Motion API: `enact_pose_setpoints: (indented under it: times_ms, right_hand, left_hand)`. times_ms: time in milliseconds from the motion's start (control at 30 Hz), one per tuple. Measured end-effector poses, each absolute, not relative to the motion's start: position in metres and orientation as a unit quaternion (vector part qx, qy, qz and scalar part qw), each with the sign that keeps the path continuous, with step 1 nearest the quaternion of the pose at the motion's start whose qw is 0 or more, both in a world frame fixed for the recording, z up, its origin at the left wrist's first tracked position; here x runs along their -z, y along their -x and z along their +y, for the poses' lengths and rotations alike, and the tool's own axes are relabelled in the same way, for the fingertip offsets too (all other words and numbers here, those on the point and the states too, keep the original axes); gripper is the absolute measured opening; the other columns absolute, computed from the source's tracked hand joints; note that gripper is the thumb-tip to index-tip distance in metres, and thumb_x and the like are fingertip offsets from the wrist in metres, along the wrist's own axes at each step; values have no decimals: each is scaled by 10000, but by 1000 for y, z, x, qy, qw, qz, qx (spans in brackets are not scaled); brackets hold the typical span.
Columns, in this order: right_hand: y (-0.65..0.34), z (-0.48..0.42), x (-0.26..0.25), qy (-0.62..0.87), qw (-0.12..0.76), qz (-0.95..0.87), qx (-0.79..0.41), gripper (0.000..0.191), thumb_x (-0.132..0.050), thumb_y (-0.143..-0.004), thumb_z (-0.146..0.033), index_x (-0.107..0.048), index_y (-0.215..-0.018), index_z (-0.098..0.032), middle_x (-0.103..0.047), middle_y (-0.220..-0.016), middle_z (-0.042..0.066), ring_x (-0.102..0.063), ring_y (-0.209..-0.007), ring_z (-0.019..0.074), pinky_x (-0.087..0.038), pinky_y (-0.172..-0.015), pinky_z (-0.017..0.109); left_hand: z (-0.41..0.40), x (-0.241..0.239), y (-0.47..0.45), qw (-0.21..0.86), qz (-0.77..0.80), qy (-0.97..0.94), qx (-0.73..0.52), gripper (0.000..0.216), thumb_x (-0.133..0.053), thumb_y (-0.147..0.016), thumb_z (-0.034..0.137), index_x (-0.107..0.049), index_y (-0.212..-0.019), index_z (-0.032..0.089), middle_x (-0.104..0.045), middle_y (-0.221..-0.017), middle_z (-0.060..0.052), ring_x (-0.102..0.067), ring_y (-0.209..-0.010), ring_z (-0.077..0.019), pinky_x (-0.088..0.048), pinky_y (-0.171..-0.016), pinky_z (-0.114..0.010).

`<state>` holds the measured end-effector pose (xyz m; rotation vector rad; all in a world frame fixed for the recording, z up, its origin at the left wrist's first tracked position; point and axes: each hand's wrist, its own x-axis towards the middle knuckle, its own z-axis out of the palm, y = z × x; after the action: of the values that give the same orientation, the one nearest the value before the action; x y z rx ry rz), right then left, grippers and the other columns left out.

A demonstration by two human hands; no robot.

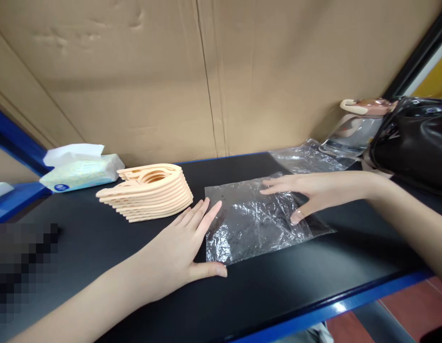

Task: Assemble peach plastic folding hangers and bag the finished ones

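Observation:
A clear plastic bag (249, 224) lies flat and wrinkled on the black tabletop (278, 281). At its left edge is my left hand (187, 238), fingers stretched out and thumb spread apart, holding nothing. My right hand (310, 190) reaches over the bag's right part, palm down, with fingers extended and thumb apart. Its fingertips appear to rest on the plastic. Just beyond my left fingertips sits a stack of peach-coloured folding clothes hangers (156, 195), several layers high.
Behind the hangers is a tissue pack (81, 171). A second clear plastic bag (310, 159) lies at the back right, beside a water bottle (364, 126) and a black leather bag (414, 143). Cardboard (152, 85) forms the back wall. A blue edge (335, 307) runs along the front.

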<state>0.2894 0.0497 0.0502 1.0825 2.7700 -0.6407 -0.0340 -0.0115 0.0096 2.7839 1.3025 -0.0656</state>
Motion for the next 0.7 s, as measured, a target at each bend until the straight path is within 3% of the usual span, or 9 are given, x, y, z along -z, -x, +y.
enact_pose_setpoints:
  times_ms: [133,367,533,700]
  right_hand:
    - [-297,51,-56,-386,53,902,185,688,-593,-812,-576,-455,-1389,-226,-447,-1428,64,-411,-1300,319,-354,-1072,490]
    - [-294,52,-49,-378,47,915,134,610,-665,-765,-521,-577,-1282,-209,-498,-1383,88,-466,-1259,324,-430,-1013,475]
    - [-296,56,-50,-368,13,924,107,381,-624,-812,-501,-707,-1067,-229,-579,-1299,66,-555,-1166,291,-471,-950,442]
    - [-292,55,-58,-358,-84,930,5,300,-501,-912,-416,-723,-834,-230,-701,-1031,15,-634,-979,233,-367,-1023,479]
  left_hand:
    - [-14,-12,36,39,423,-905,17,988,-366,-801,766,-98,-1499,119,-144,-1532,-212,-186,-1403,-359,-319,-1080,-543]
    - [-20,-24,28,-30,321,-944,-74,810,-476,-858,625,-231,-1467,150,-336,-1492,-156,-357,-1353,-308,-398,-1055,-476]
    - [-17,-51,33,-139,270,-938,-166,663,-502,-890,508,-259,-1454,259,-408,-1462,-65,-402,-1323,-306,-335,-1092,-502]
    - [3,-81,66,-238,335,-887,-211,742,-466,-858,616,-259,-1446,212,-389,-1449,-100,-368,-1318,-346,-307,-1068,-539]
